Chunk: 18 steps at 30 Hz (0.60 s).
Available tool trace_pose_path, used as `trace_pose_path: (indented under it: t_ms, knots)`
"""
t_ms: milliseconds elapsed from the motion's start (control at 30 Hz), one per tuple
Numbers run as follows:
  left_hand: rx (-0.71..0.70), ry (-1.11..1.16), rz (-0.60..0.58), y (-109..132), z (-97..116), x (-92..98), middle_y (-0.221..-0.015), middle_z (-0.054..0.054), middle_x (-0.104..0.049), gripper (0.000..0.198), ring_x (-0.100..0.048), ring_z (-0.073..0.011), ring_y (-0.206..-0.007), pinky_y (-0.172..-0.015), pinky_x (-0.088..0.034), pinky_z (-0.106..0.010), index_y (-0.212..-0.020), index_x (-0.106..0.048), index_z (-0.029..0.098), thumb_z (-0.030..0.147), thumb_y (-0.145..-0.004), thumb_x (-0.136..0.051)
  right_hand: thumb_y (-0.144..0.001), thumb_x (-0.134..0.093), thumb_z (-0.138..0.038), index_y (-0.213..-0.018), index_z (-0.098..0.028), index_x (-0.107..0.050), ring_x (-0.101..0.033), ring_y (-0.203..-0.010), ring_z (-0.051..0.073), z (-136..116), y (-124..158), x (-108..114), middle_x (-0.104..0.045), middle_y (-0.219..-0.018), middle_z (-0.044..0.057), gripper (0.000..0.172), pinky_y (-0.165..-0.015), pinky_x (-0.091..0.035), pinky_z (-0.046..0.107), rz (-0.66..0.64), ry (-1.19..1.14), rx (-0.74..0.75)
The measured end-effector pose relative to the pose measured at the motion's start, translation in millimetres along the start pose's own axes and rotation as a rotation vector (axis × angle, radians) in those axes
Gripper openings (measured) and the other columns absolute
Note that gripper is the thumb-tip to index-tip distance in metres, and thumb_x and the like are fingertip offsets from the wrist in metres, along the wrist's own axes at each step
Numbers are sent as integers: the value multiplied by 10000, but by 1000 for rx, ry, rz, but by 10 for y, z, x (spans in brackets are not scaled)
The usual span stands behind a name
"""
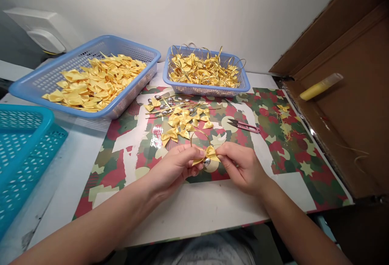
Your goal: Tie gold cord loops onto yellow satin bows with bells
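Observation:
Between my two hands is a yellow ribbon bow (210, 154) with a small silver bell (207, 161) at its middle and a loop of gold cord (201, 133) rising above it. My left hand (179, 160) is closed on the bow's left side, thumb on top. At the bow's right edge, my right hand (240, 161) pinches with thumb and forefinger. Just beyond the hands lie several loose yellow bows (182, 121). Behind them is a bunch of gold cords (179, 107) with silver bells.
A blue basket (121, 105) of yellow bows stands at left; another blue basket (206, 90) holds bows with cord loops. Pink thread snips (244, 126) lie on the patterned mat (139, 147). At far left is a teal basket (39, 143); cardboard (346, 135) borders the right.

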<state>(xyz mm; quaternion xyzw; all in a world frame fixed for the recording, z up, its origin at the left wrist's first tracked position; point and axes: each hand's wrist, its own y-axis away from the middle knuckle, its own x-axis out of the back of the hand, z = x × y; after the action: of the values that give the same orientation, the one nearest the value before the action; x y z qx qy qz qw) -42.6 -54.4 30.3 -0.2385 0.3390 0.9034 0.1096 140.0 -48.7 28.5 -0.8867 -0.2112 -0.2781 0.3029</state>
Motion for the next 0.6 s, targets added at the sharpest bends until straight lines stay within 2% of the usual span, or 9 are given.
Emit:
trace_pose_path:
  t_ms: [133, 233, 367, 600]
  knots:
    - [-24, -64, 28, 13, -5, 0, -505, 50, -469, 299, -395, -57, -481, -465, -298, -179, -541, -439, 172, 265, -651, -701, -907, -407, -51, -826, -190, -507, -405, -587, 108, 6, -8, 18, -474, -644, -17, 190, -562, -368, 224, -29, 65, 32]
    - [-86, -102, 45, 6, -27, -2, -506, 53, -487, 267, -394, -57, -476, -460, -282, -184, -564, -477, 172, 272, -664, -703, -907, -397, -44, -836, -190, -511, -413, -592, 110, -7, -12, 21, -484, -651, -13, 198, -564, -372, 225, -27, 84, 27]
    - [-159, -84, 51, -12, -73, 8, -557, 52, -519, 237, -418, -54, -507, -489, -319, -183, -593, -549, 162, 287, -659, -740, -908, -399, -40, -836, -188, -515, -423, -598, 106, -32, -11, 8, -491, -656, -15, 202, -560, -368, 218, 1, 83, -5]
    - [-231, -47, 49, -16, -105, 3, -564, 46, -534, 230, -432, -59, -525, -511, -347, -187, -576, -568, 160, 270, -670, -746, -899, -407, -24, -834, -184, -514, -432, -610, 101, -46, -5, -1, -503, -666, -16, 203, -572, -368, 215, 12, 70, -15]
